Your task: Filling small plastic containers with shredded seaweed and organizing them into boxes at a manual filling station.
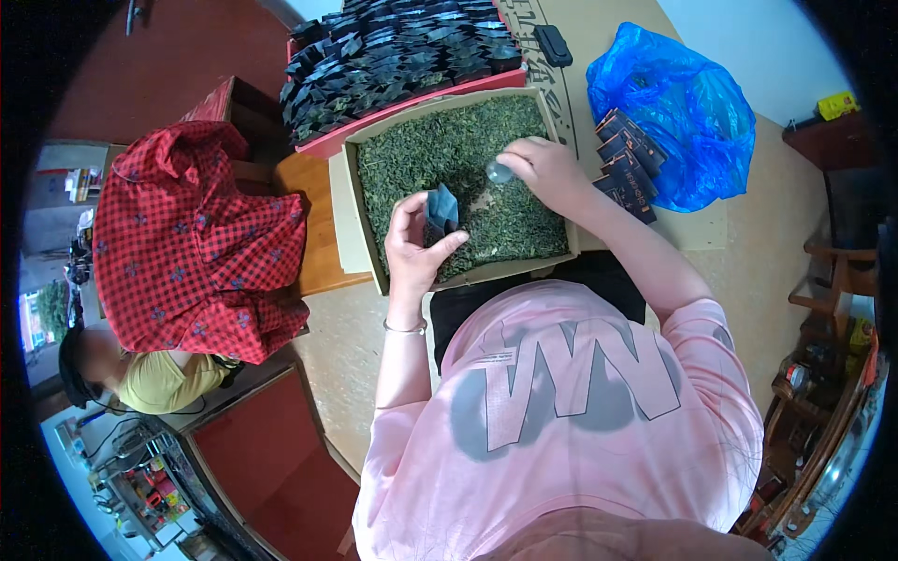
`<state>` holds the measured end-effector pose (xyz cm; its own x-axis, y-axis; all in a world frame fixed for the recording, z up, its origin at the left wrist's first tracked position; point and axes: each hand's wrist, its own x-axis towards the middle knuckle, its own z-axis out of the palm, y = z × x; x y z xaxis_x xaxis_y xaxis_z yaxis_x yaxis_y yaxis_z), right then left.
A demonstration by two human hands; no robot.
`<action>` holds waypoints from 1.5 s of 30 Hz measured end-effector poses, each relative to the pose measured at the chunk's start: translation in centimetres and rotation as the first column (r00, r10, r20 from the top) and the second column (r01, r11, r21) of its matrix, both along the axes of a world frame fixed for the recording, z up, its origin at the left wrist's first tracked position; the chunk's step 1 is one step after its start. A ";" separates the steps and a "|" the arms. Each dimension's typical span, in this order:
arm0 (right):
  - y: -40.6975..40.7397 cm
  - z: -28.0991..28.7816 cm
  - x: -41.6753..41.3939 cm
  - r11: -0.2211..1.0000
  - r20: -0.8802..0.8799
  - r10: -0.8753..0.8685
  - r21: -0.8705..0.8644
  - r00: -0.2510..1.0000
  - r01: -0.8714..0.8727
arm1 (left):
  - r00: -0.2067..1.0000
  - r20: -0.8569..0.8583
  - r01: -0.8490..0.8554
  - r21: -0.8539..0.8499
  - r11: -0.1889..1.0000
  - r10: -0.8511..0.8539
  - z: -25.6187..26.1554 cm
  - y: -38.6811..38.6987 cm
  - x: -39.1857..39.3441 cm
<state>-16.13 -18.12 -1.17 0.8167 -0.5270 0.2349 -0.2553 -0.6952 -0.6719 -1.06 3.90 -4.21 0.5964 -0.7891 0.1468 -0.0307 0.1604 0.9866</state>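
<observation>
A shallow cardboard box [365, 231] full of loose dried green leaves [428, 144], apparently tea, lies in front of me. Over its near left part, my left hand [414, 249] grips a small dark foil pouch [442, 209] upright, its top facing up. My right hand [540, 172] pinches a small clear round scoop or cup [499, 171] just above the leaves; its contents cannot be made out. A pale patch of the box bottom [483, 203] shows through the leaves between the hands.
Behind the box, a red tray [421, 95] holds many upright dark pouches [400, 56]. Flat printed packets [628, 168] lie against a blue plastic bag [680, 119] at right. A black device [553, 45] sits behind. Red checked cloth [196, 238] and a person [158, 382] are at left.
</observation>
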 end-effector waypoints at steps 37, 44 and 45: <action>2.3 3.7 0.6 0.871 0.192 0.372 -0.411 0.908 -0.270 | 0.907 0.364 -0.298 0.192 0.935 0.214 -0.3 -5.4 -1.6; -0.7 2.5 1.1 0.986 0.224 0.016 -0.165 0.974 0.022 | 0.932 0.184 -0.345 0.175 0.922 0.313 0.5 -3.7 -0.6; -0.8 1.4 1.3 0.986 0.222 0.012 -0.165 0.975 0.025 | 0.932 0.169 -0.347 0.168 0.923 0.320 0.5 -3.5 -0.2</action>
<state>-14.79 -18.94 0.18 0.7311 -0.4707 0.4940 -0.1181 -0.8003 -0.5878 -1.26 0.44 -3.75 0.8147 -0.5692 0.1108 -0.1849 -0.0740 0.9800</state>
